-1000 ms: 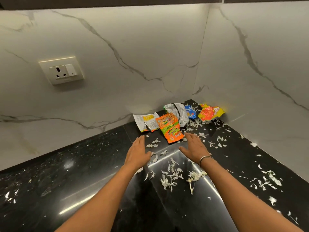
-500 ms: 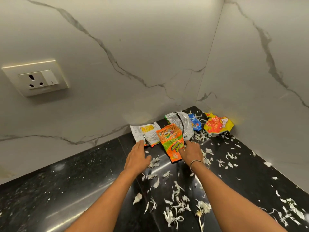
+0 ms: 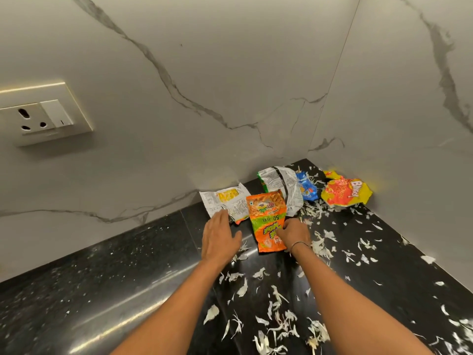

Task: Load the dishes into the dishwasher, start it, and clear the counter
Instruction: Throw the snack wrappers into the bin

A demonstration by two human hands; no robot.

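Over by the back right corner of the glossy black stone counter (image 3: 115,290), the left hand (image 3: 220,239) lay flat, fingers straight, touching the near edge of a white-and-yellow foil wrapper (image 3: 225,201). The right hand (image 3: 294,233) curled its fingers onto the right edge of the orange-and-green foil snack wrapper (image 3: 266,219) beside it. Behind these lay a silver wrapper (image 3: 279,181), a blue wrapper (image 3: 308,189) and a crumpled yellow-and-red wrapper (image 3: 345,192). Pale white shreds (image 3: 276,313) littered the counter's right side.

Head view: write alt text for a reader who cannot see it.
In a black counter corner, the left hand touches a white wrapper and the right hand pinches an orange wrapper. Other wrappers lie behind; white scraps litter the counter.
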